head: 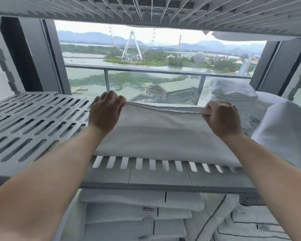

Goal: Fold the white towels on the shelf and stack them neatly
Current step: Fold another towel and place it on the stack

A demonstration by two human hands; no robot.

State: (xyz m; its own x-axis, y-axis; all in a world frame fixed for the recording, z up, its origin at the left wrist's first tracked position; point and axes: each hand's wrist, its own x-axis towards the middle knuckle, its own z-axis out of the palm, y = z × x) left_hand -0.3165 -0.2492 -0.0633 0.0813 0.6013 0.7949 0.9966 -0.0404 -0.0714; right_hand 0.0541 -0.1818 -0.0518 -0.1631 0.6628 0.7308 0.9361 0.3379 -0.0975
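Both hands are working one white towel [163, 133] lying on the grey slotted shelf [33, 122] — left hand [105, 113] pinching its far left corner, right hand [222, 119] gripping the far right edge, the hem stretching taut between them. More white towels are sitting rolled and piled at the right [233, 94]; folded ones are stacking on the lower tier [141, 202] — a window [146, 54] behind.
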